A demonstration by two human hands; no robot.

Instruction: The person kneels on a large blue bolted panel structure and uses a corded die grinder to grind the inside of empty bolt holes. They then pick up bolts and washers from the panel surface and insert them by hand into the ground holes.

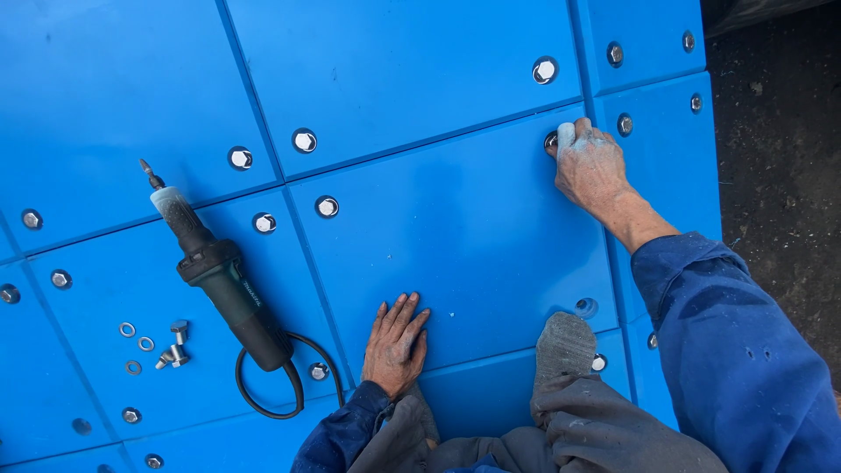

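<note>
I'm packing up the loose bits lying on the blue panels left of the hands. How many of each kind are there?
Corded power tool: 1
Loose bolts: 2
Loose washers: 3
Total: 6

The left hand lies flat on a blue panel; the right hand is at a bolt hole.

Bare panel (pixel 455 254) between hands; grinder (pixel 223 280) blocks left.

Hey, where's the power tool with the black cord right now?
In the head view, the power tool lies on the blue panels at lower left, left of the flat left hand, with loose bolts and washers just beside it.
</note>
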